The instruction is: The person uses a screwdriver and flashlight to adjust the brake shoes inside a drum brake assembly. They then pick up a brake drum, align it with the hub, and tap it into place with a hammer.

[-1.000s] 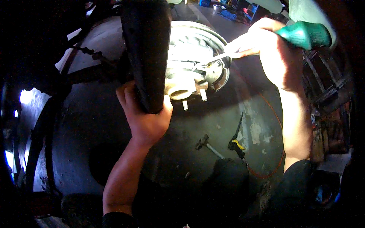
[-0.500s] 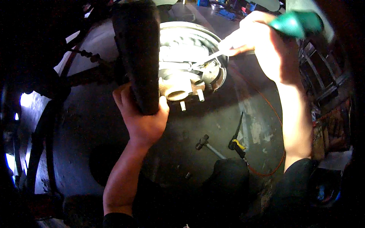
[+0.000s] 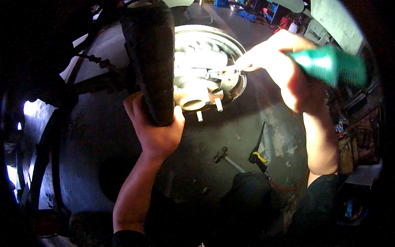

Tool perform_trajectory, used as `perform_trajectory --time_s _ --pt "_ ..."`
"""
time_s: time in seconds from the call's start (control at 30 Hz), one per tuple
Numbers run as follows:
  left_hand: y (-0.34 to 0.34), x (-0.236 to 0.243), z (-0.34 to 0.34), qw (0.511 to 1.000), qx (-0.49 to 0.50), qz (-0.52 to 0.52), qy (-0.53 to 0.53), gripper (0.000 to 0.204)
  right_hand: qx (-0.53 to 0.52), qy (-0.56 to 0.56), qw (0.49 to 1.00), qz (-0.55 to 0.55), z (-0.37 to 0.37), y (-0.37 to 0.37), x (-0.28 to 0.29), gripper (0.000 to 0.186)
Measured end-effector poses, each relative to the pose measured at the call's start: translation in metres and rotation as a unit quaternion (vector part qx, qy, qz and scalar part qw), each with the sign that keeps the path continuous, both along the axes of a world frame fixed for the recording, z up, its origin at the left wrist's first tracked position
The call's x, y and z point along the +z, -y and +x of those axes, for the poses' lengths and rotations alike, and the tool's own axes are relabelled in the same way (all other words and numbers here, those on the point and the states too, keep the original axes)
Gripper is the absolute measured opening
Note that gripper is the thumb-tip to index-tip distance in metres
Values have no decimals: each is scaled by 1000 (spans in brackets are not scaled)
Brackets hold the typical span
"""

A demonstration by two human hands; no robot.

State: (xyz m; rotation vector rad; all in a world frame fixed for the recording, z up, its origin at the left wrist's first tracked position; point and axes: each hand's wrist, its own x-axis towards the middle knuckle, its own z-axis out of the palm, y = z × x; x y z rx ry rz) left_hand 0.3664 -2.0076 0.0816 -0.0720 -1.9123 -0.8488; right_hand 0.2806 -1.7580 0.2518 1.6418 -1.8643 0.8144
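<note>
In front of me is a brightly lit drum brake assembly with a round backing plate (image 3: 197, 29). A rusty hub (image 3: 193, 101) with protruding wheel studs sits at its lower part. My right hand (image 3: 284, 68) is closed around a screwdriver with a thick green handle (image 3: 333, 66). The fingers pinch its shaft, whose end points left into the brake parts; glare hides exactly where the tip rests. My left hand (image 3: 154, 127) wraps the lower end of a dark, thick, tapered cylinder (image 3: 150, 61) left of the hub. What kind of part it is, I cannot make out.
A hammer (image 3: 228, 158) and a black air blow gun (image 3: 258, 152) with a yellow trigger lie on the floor below. A thin red hose (image 3: 288, 190) curves from the gun to the right. Dark metal parts (image 3: 47, 144) stand at the left. A metal bowl (image 3: 235, 8) is far back.
My right hand has moved slightly down and the green handle has swung lower to the right, so the screwdriver lies flatter. My left hand keeps its grip on the dark cylinder.
</note>
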Motion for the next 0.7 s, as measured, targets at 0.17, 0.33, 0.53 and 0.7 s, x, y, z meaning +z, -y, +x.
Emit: perform_trajectory --time_s 0.17,0.33,0.53,0.7 --pt "-2 5 0 1000 11 1 5 63 2 31 999 25 -9 -1 9 13" --pt "1 5 3 1000 6 -9 0 64 -26 7 1000 -2 21 10 -4 15" --pt "-1 4 1 1000 16 -24 1 65 24 33 999 -12 -4 4 0 12" --pt "0 5 -1 1000 17 -14 7 67 -16 -20 999 39 -2 2 6 13"
